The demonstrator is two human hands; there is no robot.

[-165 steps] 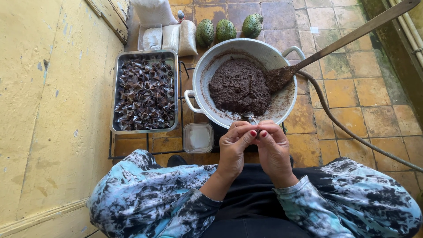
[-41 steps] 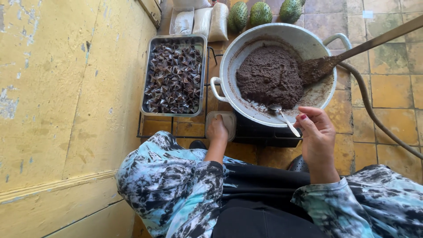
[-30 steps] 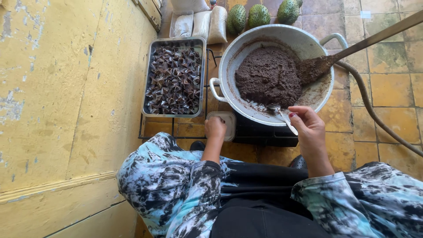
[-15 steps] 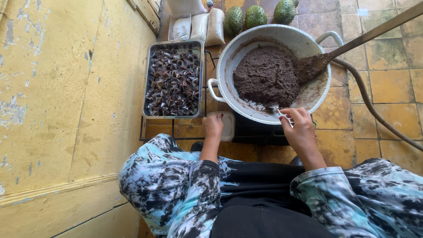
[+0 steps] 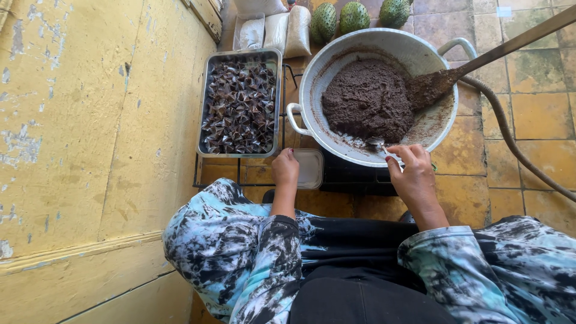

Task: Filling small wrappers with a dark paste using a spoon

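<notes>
- Big pan point(image 5: 336, 72), centre top: pale enamelled metal, smeared w/ dark, grainy matt paste point(image 5: 366, 99).
- Paddle point(image 5: 480, 60), upper rt: worn wood.
- Tray point(image 5: 207, 90): dull metal.
- Floor tiles point(image 5: 540, 114): matt, stained.
- Wall point(image 5: 90, 120), left: rough, flaking paint.

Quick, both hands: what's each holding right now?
Left hand: on the small white container, grip unclear.
Right hand: closed on a spoon.

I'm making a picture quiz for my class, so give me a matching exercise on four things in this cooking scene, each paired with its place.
Things:
1. wooden paddle
2. metal tray
3. green fruits
4. small white container

Places:
a. on the floor beyond the pan
b. under the left hand
c. leaning in the big pan
d. left of the pan, full of dark folded wraps

Pairs: 1-c, 2-d, 3-a, 4-b
</notes>
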